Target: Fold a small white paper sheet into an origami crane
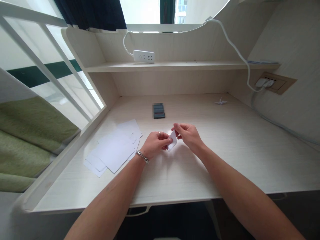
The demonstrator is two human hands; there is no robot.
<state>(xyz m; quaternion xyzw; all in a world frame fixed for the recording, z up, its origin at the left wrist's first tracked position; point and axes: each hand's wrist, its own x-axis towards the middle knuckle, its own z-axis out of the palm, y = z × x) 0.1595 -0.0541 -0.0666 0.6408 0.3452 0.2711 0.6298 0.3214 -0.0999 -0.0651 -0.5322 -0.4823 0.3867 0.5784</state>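
A small piece of folded white paper, roughly diamond-shaped, is held up over the middle of the desk. My left hand, with a ring and a chain bracelet, pinches it from the left side between thumb and fingers. At its upper right corner, my right hand has its thumb and fingertips closed together on the paper's edge. Left of my left hand lies a loose spread of white paper sheets. A folded paper crane rests at the back right of the desk.
Beyond my hands a dark phone-like object lies on the desk. A power strip stands on the shelf. White plugs fill a wall socket at right, with a cable hanging down. White rails border the left.
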